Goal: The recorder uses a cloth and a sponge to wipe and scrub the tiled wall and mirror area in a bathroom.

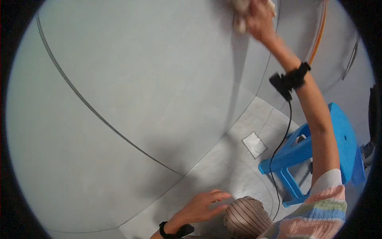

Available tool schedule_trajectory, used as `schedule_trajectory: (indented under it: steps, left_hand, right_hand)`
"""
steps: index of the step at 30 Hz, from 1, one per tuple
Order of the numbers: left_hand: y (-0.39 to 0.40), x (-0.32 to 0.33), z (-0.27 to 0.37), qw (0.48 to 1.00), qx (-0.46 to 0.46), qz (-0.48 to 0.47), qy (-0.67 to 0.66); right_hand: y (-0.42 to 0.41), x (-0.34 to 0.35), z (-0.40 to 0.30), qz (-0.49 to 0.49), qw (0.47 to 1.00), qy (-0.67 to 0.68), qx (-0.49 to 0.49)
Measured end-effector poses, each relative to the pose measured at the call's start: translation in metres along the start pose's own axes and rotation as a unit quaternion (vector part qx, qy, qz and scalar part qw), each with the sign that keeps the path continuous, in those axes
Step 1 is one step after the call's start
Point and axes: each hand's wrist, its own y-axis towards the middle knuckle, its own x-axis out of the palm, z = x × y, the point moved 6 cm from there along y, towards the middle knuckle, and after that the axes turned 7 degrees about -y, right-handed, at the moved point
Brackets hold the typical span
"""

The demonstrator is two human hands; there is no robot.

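High up at the top edge, my right hand (261,21) is pressed toward the pale tiled wall (125,74), its fingers around an off-white cloth-like pad (240,25). Blur and the picture's rim hide part of the pad, so its exact kind is unclear. Low in the picture, my left hand (204,206) hangs with thumb and fingers apart and holds nothing. Its fingertips are beside a brown, dark-striped piece of clothing (247,216), which seems to cover a knee.
A blue plastic stool (343,140) stands at right on the tiled floor (215,164). A black cable (289,125) runs down from the black wrist device (289,79). An orange strip or hose (318,35) curves at upper right. A light square (254,145) is set in the floor.
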Motion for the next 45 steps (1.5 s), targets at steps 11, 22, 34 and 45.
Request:
schedule_trajectory:
  steps: [11, 22, 34, 45]
  left_hand:
    - [0.000, -0.022, 0.003, 1.000, -0.002, 0.024, 0.010]
    - [0.030, -0.027, 0.038, 0.997, 0.037, 0.033, 0.064]
    - [0.043, -0.024, 0.009, 0.999, 0.013, 0.009, 0.028]
    - [0.021, -0.049, -0.013, 0.947, -0.026, 0.261, -0.184]
  right_hand:
    - [-0.021, 0.017, 0.018, 0.089, 0.969, -0.021, 0.231]
    - [-0.160, -0.013, -0.230, -0.053, 0.970, 0.235, 0.007]
    - [-0.007, 0.008, 0.069, 0.074, 0.964, -0.041, 0.251]
    - [-0.079, 0.010, -0.053, -0.013, 0.957, -0.029, 0.288]
